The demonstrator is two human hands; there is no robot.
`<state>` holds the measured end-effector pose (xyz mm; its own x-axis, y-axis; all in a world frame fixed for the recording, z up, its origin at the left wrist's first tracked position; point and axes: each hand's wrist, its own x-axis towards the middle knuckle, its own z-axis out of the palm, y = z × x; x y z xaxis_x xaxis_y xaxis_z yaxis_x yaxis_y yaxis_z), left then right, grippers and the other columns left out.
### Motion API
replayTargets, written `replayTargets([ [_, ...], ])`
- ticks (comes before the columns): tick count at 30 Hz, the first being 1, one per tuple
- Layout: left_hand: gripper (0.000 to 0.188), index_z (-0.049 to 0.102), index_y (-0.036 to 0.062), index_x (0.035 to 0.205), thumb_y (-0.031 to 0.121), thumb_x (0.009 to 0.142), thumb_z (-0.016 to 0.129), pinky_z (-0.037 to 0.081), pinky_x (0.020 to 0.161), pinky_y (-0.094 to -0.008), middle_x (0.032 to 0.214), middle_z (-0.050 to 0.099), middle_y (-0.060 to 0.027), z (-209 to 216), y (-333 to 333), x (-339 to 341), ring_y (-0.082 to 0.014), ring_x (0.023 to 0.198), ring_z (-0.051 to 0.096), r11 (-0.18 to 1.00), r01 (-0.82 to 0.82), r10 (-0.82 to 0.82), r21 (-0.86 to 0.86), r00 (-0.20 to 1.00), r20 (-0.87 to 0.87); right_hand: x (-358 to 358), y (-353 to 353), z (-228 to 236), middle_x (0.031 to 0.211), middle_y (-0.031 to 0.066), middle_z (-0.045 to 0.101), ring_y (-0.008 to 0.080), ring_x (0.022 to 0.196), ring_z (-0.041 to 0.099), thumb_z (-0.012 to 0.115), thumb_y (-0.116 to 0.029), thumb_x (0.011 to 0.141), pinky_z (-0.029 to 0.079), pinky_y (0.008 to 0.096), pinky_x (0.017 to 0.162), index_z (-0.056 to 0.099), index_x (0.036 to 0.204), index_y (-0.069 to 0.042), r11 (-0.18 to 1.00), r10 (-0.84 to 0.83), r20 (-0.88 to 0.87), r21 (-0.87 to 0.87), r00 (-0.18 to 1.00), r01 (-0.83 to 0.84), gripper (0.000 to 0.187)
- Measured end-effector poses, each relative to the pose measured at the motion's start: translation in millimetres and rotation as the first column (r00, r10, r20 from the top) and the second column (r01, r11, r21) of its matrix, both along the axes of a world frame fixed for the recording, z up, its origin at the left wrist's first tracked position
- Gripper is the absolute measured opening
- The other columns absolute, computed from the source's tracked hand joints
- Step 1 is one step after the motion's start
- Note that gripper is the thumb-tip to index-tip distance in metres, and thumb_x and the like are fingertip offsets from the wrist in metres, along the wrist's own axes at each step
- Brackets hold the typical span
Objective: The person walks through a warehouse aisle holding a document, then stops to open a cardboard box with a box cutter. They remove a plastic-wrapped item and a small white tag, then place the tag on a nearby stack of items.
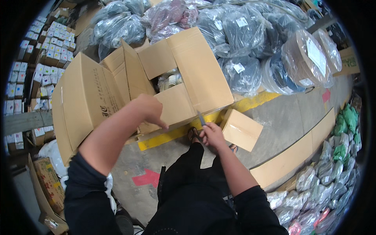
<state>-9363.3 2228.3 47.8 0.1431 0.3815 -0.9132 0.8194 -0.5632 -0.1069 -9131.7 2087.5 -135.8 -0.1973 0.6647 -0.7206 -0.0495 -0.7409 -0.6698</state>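
Note:
A large brown carton [205, 72] stands in front of me with its top flaps folded inward. Through the gap between them show bagged goods and a pale ribbed stack [172, 81]. My left hand [150, 111] is bent over the carton's near left part, beside a flap [176, 111]. Its thumb points down toward the near edge; the other fingers are curled and largely hidden, so what they grip does not show. In my right hand [213, 136] is a slim grey-blue knife [201, 118], its tip at the carton's near edge.
An upright open carton [84, 98] adjoins on the left. A small taped box [242, 130] lies on the floor by my right foot. Plastic-wrapped bundles [239, 35] and wrapped reels [305, 58] lie behind. A flat cardboard strip [290, 160] and bagged goods [313, 192] lie right.

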Motion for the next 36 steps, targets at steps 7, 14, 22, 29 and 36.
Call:
replayTargets([
  [7,0.056,0.065,0.0043,0.122,0.050,0.090,0.060,0.047,0.099,-0.0437,0.126,0.062,-0.0196,-154,-13,24,-0.0370,0.117,0.059,0.763,-0.644,0.555,0.051,0.694,0.459,69,6,31,0.081,0.0099,0.066,0.0124,0.054,0.060,0.046,-0.015,0.102,0.050,0.0248,0.048,0.050,0.110,-0.001,0.991,-0.031,0.106,0.130,0.994,0.017,0.016],
  [14,0.048,0.066,-0.0024,0.112,0.040,0.089,0.064,0.051,0.091,-0.0405,0.112,0.066,-0.0216,-181,13,92,-0.0326,0.106,0.063,-0.079,-0.992,0.785,-0.101,-0.124,0.607,115,-66,4,0.077,0.0073,0.064,0.0088,0.053,0.055,0.049,-0.017,0.101,0.044,0.0236,0.044,0.053,0.115,0.000,0.987,0.103,0.265,0.096,0.959,-0.132,0.022],
  [22,0.023,0.067,0.0002,0.093,0.023,0.094,0.065,0.051,0.055,-0.0283,0.076,0.065,-0.0060,-147,7,65,-0.0139,0.061,0.060,0.080,-0.913,0.756,-0.400,-0.206,0.621,27,-35,11,0.081,0.0113,0.067,0.0161,0.059,0.063,0.067,-0.021,0.090,0.051,0.0324,0.053,0.054,0.110,-0.001,0.871,0.283,0.324,0.308,0.903,-0.383,0.031],
  [29,0.024,0.064,-0.0004,0.086,0.022,0.093,0.067,0.053,0.054,-0.0275,0.072,0.062,-0.0045,-143,9,62,-0.0122,0.058,0.059,0.083,-0.904,0.777,-0.420,-0.205,0.595,-33,-8,3,0.088,0.0244,0.068,0.0399,0.079,0.067,0.065,-0.020,0.089,0.051,0.0444,0.072,0.054,0.107,-0.001,0.926,0.008,0.453,0.333,0.891,-0.177,0.028],
  [36,0.024,0.063,-0.0012,0.086,0.021,0.091,0.068,0.051,0.048,-0.0284,0.067,0.057,-0.0039,-123,13,64,-0.0105,0.049,0.055,0.087,-0.831,0.689,-0.549,-0.348,0.636,-32,-13,7,0.085,0.0255,0.066,0.0416,0.083,0.067,0.064,-0.019,0.090,0.051,0.0463,0.074,0.053,0.107,0.001,0.920,-0.248,0.576,0.391,0.779,0.004,0.029],
])
